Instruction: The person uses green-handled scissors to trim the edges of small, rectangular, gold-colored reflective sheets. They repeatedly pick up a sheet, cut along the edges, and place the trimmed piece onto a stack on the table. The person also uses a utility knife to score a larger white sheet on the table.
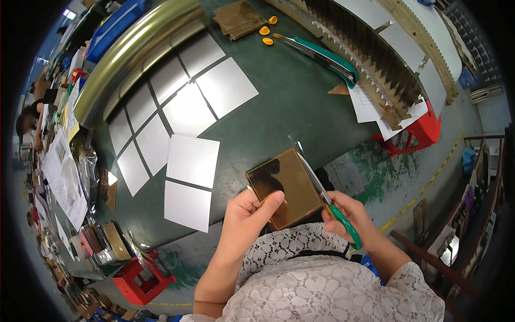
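My left hand [241, 217] grips a square, shiny bronze-coloured panel [298, 185] by its near left side. The thumb lies on the mirror-like face, while the other fingers are partly hidden behind it. My right hand [354, 214] is closed round the green handles of a pair of scissors [346, 226]. Their blades run along the panel's right edge, pointing away from me. A thin clear strip shows by the panel's far corner, close to the blade tips. Both hands are held in front of my body at the table's near edge.
Several white squares [188, 206] lie in rows on the green table [279, 112]. Behind them rests a large roll of gold film [139, 59]. A teal utility knife [322, 56], small yellow caps [264, 30] and stacked bronze sheets [238, 19] lie farther back. Slotted racks [370, 70] and red stools [416, 134] stand right.
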The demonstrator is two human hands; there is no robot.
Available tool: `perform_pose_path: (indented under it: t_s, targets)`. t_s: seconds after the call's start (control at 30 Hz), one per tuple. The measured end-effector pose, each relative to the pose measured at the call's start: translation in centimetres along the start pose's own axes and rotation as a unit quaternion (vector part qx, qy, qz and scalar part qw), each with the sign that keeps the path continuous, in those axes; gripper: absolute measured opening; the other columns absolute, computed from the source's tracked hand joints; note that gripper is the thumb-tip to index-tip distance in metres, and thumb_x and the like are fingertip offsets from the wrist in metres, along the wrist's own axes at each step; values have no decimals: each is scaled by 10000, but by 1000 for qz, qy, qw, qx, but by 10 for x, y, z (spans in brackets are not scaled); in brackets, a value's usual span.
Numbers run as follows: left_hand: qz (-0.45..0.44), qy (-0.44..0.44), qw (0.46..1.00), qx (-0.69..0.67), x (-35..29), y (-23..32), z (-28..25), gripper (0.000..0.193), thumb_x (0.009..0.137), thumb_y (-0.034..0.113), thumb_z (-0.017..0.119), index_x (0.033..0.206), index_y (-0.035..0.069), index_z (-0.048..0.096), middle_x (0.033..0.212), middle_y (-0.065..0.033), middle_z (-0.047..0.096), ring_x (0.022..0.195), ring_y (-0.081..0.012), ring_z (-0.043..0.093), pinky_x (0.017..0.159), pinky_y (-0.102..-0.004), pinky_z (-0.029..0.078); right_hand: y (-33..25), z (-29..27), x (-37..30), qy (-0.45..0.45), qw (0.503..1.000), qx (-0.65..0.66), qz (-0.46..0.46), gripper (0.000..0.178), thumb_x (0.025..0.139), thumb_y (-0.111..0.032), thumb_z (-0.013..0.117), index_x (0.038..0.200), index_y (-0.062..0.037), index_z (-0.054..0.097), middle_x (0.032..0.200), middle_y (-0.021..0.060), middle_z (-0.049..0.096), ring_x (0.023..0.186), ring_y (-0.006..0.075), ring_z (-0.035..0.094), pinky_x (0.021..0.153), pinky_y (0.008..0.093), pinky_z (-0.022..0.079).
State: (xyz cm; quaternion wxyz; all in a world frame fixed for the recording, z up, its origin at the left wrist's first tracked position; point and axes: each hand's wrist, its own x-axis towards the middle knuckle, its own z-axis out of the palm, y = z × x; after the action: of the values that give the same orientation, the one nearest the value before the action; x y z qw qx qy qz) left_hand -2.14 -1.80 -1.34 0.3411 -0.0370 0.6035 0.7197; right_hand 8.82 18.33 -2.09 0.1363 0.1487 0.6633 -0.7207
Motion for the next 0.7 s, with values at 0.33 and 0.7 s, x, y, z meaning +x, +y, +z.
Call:
perform_pose_path:
  t_s: [0.33, 0.7]
  targets:
    - [-38, -61, 997, 15, -32, 22, -3, 180, 893, 54, 625, 1056, -16, 598, 865, -3, 652, 825, -76, 596, 700, -261, 499, -20, -8, 10, -54, 986, 141, 73, 348, 964, -236, 490, 1182, 33, 520, 705, 16, 520, 448, 54, 451, 394, 204, 360]
    - [188, 19, 973, 134, -39, 63, -24, 149, 808, 13, 702, 951, -24, 682, 840, -71, 679, 797, -121, 645, 688, -231, 498, -21, 5, -7, -74, 987, 138, -18, 446, 954, -313, 519, 1229, 36, 492, 747, 56, 531, 535, 79, 495, 457, 222, 395]
